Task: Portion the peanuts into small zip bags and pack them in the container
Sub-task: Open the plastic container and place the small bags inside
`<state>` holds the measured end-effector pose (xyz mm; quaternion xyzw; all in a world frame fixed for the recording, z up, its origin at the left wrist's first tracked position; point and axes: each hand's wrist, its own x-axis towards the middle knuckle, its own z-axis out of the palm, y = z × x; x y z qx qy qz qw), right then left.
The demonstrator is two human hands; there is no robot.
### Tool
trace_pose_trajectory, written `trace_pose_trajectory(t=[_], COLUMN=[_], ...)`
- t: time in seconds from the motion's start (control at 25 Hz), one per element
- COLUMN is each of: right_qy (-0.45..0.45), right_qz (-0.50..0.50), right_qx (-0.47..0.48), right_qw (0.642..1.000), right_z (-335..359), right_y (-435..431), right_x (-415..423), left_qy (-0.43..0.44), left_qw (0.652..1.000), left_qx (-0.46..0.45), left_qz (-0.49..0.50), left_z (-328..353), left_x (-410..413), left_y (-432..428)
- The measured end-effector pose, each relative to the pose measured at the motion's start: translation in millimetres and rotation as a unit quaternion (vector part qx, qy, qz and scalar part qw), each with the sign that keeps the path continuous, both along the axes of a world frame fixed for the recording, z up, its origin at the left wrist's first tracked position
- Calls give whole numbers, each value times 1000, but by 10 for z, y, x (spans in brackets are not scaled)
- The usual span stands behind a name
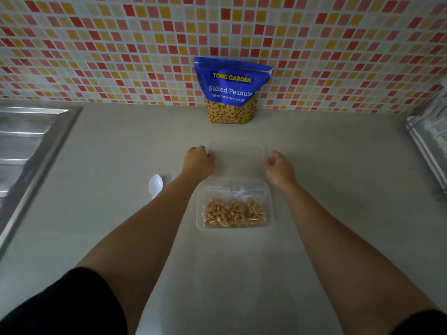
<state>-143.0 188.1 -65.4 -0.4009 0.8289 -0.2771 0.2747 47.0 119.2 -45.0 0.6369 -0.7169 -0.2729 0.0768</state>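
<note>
Two bare forearms with black sleeves (72,303) reach forward over a grey worktop (108,165); the left hand (198,162) and the right hand (279,166), fingers curled, each grip a side edge of a clear plastic lid (235,157) lying flat. Just nearer than the lid, between the wrists, sits a clear rectangular container (198,209) holding small zip bags of peanuts (233,212). A white plastic spoon (155,184) lies left of the left wrist, a blue Tong Garden Salted Peanuts pouch (231,90) stands against the tiled wall (121,44), and a steel sink drainer (26,141) lies far left.
</note>
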Motion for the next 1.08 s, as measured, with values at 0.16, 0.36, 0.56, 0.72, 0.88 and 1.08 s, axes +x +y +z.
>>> trace_pose_trajectory(t=[0.16, 0.36, 0.56, 0.72, 0.88, 1.08], right_qy=[-14, -25, -30, -51, -98, -94], right_qz=[-15, -36, -47, -43, -32, -5], right_qx=[-13, -141, -193, -150, -126, -123], right_qw=[1000, 989, 980, 986, 987, 988], right_z=[-89, 203, 61, -158, -146, -182], right_y=[-230, -203, 530, 877, 978, 1032], right_x=[13, 57, 358, 470, 515, 569], left_qy=[43, 138, 155, 157, 149, 140], left_qw=[996, 987, 983, 982, 982, 983], left_qx=[68, -38, -36, -37, -51, -67], left_qz=[42, 69, 95, 100, 103, 100], left_z=[-97, 217, 97, -125, -176, -180], left_x=[-29, 73, 330, 419, 443, 496], left_y=[-158, -22, 774, 1148, 1217, 1242])
